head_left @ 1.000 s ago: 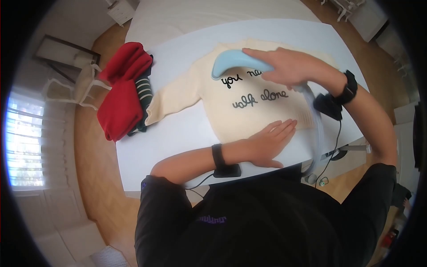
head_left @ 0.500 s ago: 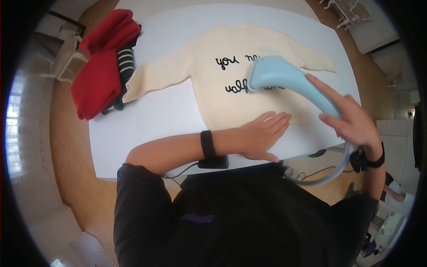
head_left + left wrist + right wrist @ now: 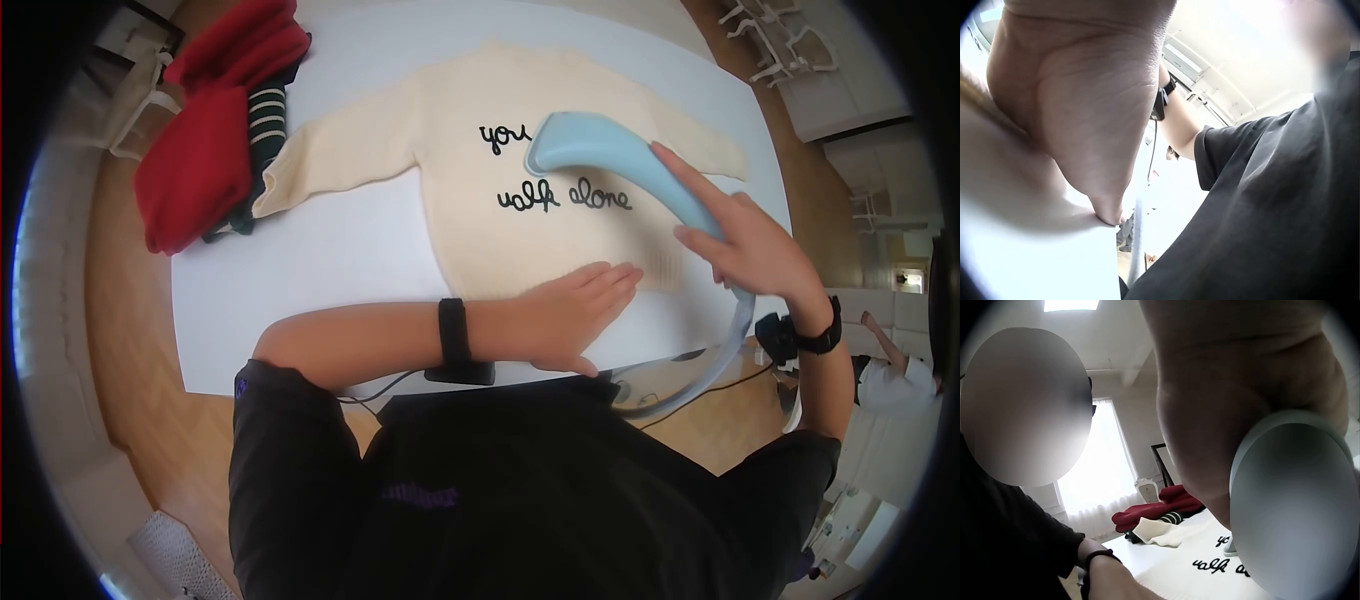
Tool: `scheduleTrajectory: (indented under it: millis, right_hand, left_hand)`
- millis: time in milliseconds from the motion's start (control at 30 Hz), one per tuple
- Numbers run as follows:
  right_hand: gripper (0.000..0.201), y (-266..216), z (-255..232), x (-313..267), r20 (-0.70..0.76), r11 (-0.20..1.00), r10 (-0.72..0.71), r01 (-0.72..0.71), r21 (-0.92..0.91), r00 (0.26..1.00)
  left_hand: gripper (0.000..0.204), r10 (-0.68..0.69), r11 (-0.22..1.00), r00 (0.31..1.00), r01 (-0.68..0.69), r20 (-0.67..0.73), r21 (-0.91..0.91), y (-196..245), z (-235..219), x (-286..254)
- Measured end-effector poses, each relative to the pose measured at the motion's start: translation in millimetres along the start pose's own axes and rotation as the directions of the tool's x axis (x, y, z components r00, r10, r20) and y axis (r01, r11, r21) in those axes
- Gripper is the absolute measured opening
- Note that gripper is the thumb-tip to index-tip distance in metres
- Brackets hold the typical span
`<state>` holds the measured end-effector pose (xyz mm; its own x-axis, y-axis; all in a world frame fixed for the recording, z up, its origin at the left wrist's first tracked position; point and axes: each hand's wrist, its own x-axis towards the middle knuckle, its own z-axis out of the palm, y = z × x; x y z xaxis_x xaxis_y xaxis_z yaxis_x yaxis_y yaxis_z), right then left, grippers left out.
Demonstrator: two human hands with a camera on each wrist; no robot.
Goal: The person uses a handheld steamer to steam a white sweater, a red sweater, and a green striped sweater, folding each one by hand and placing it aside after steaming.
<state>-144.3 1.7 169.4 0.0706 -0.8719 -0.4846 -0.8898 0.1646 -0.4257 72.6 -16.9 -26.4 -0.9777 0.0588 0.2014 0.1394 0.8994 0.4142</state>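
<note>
A cream knitted sweater [image 3: 480, 240] with black stitched lettering lies spread on the white table [image 3: 320, 250]. My right hand [image 3: 755, 245] grips the handle of a light blue garment steamer [image 3: 590, 145], index finger stretched along it. The steamer's head overlaps the upper line of lettering and hides part of it; a grey hose [image 3: 720, 370] runs down from the handle. Flat on the sweater's hem rests my left hand [image 3: 570, 315], fingers straight and thumb spread near the table's front edge. In the left wrist view, the palm side of that hand [image 3: 1085, 106] fills the upper left.
Folded red garments [image 3: 195, 165] and a dark green striped one [image 3: 267, 125] lie at the table's left end, touching the sweater's left cuff. A white chair [image 3: 150, 110] stands beyond them. Another person [image 3: 895, 380] is off to the right.
The steamer first moved right and down from the upper lettering, then slightly back up over it. The left hand stays on the hem. The whole head view has shifted.
</note>
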Motion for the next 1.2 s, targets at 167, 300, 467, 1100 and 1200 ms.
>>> scheduleTrajectory:
  millis: [167,300,467,1100,1200]
  right_hand:
    - [0.08,-14,-30,72,-0.017,0.998,-0.023,0.022,-0.063,1.0]
    - [0.078,-30,-29,88,-0.084,0.998,0.003,-0.009,-0.067,0.996]
    - [0.079,-13,-18,21,-0.12,0.993,-0.078,0.088,0.083,0.99]
    - [0.083,15,-5,-19,-0.037,0.985,0.17,-0.169,0.024,0.985]
    - [0.083,17,-28,26,-0.029,0.99,0.129,-0.13,-0.055,0.991]
  left_hand:
    - [0.106,0.008,1.0,1.0,-0.008,0.013,0.011,0,0,-1]
    - [0.106,0.0,1.0,1.0,0.0,0.008,0.026,2,2,0]
    - [0.106,-0.001,0.999,0.999,0.002,-0.037,0.04,2,4,-3]
    - [0.1,-0.004,1.0,1.0,0.004,0.008,0.025,4,2,-2]
    - [0.098,0.002,1.0,1.0,-0.002,0.012,0.023,4,0,-2]
